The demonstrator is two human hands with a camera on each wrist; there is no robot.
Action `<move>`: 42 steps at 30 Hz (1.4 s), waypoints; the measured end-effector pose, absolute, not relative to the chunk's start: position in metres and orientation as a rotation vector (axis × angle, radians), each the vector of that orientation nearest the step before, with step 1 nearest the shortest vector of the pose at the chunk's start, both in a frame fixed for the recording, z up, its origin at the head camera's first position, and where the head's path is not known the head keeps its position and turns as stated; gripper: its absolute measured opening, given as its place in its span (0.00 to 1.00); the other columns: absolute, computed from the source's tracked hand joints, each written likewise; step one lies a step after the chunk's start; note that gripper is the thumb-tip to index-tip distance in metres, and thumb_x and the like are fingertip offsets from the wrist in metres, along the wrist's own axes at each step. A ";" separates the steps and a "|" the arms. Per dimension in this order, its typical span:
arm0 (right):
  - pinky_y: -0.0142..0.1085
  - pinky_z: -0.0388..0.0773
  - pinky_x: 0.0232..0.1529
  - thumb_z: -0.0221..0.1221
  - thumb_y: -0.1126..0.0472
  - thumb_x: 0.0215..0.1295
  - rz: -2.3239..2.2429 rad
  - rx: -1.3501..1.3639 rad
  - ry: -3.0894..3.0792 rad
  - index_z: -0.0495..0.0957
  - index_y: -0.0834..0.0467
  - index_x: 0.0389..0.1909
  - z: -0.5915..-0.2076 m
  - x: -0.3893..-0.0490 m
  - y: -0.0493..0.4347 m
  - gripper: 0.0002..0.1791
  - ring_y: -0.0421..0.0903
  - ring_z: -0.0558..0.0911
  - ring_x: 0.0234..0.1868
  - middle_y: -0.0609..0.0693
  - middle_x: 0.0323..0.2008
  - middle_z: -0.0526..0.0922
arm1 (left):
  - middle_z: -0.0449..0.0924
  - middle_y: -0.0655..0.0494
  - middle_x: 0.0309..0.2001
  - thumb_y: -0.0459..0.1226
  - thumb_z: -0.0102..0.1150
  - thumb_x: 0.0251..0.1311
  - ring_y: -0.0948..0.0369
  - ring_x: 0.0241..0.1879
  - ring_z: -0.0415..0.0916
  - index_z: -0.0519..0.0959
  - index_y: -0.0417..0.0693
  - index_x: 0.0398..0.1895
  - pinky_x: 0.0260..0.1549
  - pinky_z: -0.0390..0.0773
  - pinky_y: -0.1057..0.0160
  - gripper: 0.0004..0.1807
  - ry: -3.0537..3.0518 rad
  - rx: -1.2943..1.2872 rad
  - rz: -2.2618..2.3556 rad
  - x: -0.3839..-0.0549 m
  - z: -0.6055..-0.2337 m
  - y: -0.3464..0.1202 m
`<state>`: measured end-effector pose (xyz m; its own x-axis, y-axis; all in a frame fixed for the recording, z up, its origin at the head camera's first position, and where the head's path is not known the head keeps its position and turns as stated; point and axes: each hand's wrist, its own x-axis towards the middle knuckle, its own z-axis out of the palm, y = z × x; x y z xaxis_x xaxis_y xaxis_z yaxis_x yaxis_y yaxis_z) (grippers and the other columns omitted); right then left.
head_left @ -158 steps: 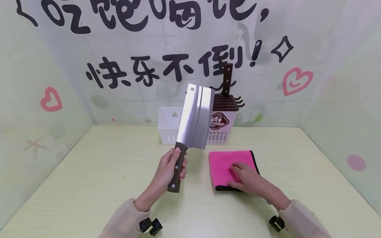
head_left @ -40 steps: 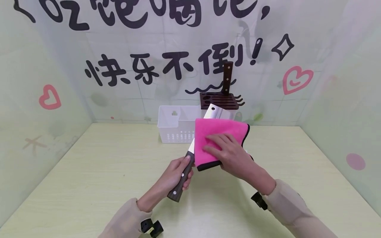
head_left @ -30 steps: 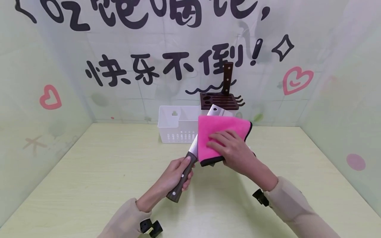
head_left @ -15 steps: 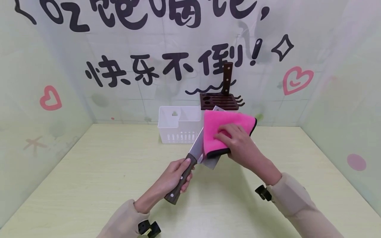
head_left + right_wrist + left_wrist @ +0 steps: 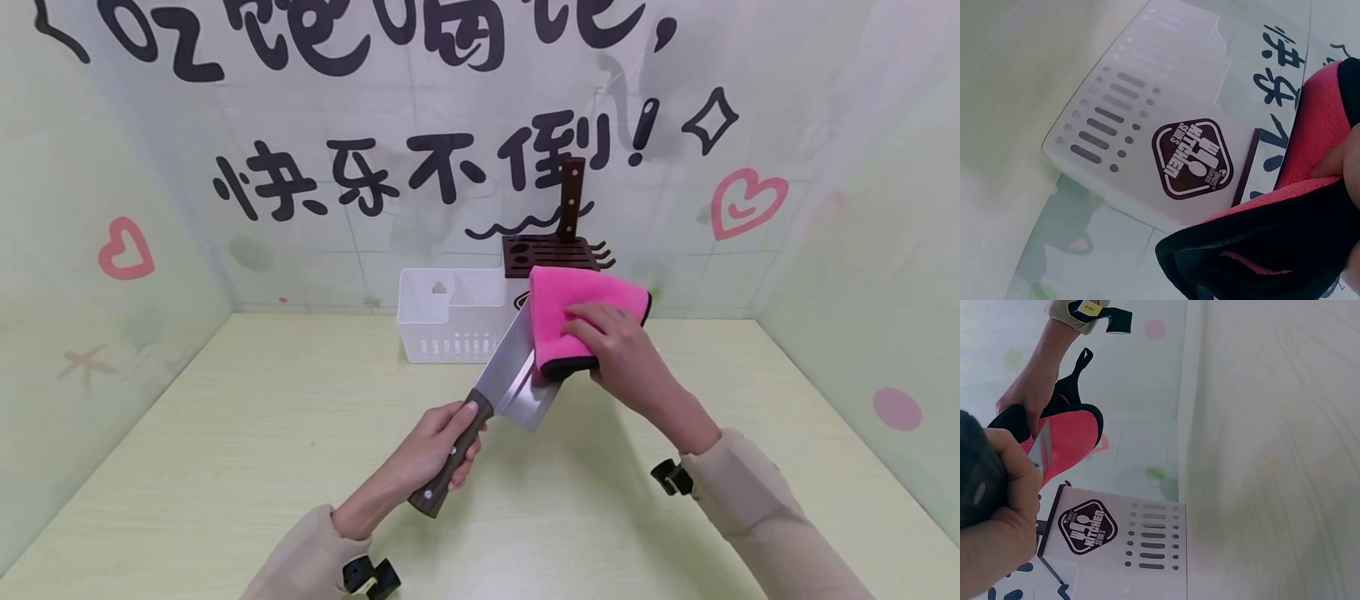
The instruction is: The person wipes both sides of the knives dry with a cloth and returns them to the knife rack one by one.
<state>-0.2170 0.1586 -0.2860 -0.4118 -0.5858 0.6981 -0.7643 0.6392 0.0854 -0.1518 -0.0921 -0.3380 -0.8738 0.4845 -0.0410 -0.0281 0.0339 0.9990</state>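
My left fingers (image 5: 472, 452) are wrapped round the dark handle (image 5: 437, 483) of the cleaver (image 5: 512, 373); my right fingers (image 5: 598, 318) are curled over the pink cloth (image 5: 558, 300), pinning it to the blade. Cleaver location: above the counter (image 5: 225, 467), slanting up from my left fingers to beneath the cloth, so its far end is hidden under my right. Handling estimate: cleaver rigid, probably heavy toward the blade, the polished metal likely slippery; best held by the handle, where my left fingers are, with right fingers kept off the long edge. Cloth soft, light and limp; should fold readily, best held across its folded layers, clear of the edge. Sharpness untested. Count: cleaver, one; cloth, one, with black edging (image 5: 567, 367); white holder (image 5: 476, 329), one, standing beyond both sets of fingers; upright knife handle (image 5: 572, 196) in its slotted top, one, farther off than my right fingers; hooks (image 5: 604, 255) at its side, three.
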 end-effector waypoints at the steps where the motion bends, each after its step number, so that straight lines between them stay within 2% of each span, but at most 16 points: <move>1: 0.48 0.71 0.50 0.69 0.78 0.29 0.330 1.040 -2.138 0.78 0.63 0.34 -0.286 -0.218 0.159 0.24 0.57 0.74 0.46 0.61 0.42 0.76 | 0.65 0.55 0.20 0.48 0.36 0.67 0.66 0.10 0.64 0.64 0.32 0.38 0.10 0.68 0.70 0.23 1.950 0.465 1.898 -0.152 -0.338 -0.092; 6: 0.51 0.69 0.50 0.67 0.80 0.31 0.356 0.994 -2.151 0.77 0.64 0.33 -0.286 -0.221 0.163 0.22 0.60 0.72 0.49 0.64 0.45 0.74 | 0.65 0.55 0.20 0.48 0.37 0.67 0.66 0.10 0.64 0.64 0.32 0.38 0.10 0.68 0.70 0.23 1.963 0.471 1.889 -0.152 -0.337 -0.094; 10: 0.50 0.71 0.48 0.67 0.79 0.33 0.345 0.973 -2.169 0.75 0.64 0.32 -0.284 -0.224 0.166 0.21 0.59 0.73 0.48 0.63 0.46 0.75 | 0.65 0.55 0.20 0.48 0.37 0.67 0.66 0.10 0.64 0.64 0.32 0.38 0.10 0.69 0.70 0.23 1.971 0.474 1.884 -0.152 -0.337 -0.095; 15: 0.50 0.72 0.41 0.64 0.80 0.34 0.321 0.931 -2.146 0.73 0.65 0.31 -0.283 -0.229 0.169 0.19 0.58 0.74 0.44 0.62 0.42 0.77 | 0.65 0.55 0.20 0.48 0.36 0.67 0.66 0.11 0.64 0.64 0.32 0.38 0.10 0.69 0.70 0.23 1.973 0.475 1.883 -0.153 -0.337 -0.096; 25: 0.51 0.71 0.39 0.60 0.83 0.35 0.314 0.872 -2.158 0.72 0.69 0.33 -0.283 -0.231 0.173 0.19 0.58 0.74 0.38 0.62 0.33 0.78 | 0.66 0.55 0.20 0.47 0.36 0.67 0.66 0.11 0.64 0.64 0.32 0.39 0.10 0.69 0.70 0.22 1.971 0.467 1.880 -0.154 -0.337 -0.098; 37: 0.45 0.69 0.33 0.68 0.74 0.34 0.098 0.880 -2.162 0.71 0.66 0.30 -0.280 -0.221 0.167 0.19 0.56 0.74 0.37 0.59 0.33 0.78 | 0.65 0.56 0.20 0.48 0.36 0.67 0.66 0.11 0.64 0.64 0.32 0.38 0.10 0.69 0.70 0.23 1.972 0.469 1.878 -0.154 -0.338 -0.097; 42: 0.44 0.68 0.33 0.68 0.73 0.31 0.035 0.922 -2.148 0.70 0.65 0.30 -0.280 -0.213 0.161 0.21 0.55 0.73 0.37 0.58 0.34 0.78 | 0.65 0.55 0.20 0.47 0.36 0.67 0.66 0.11 0.64 0.64 0.32 0.38 0.11 0.69 0.70 0.23 1.975 0.468 1.880 -0.154 -0.337 -0.096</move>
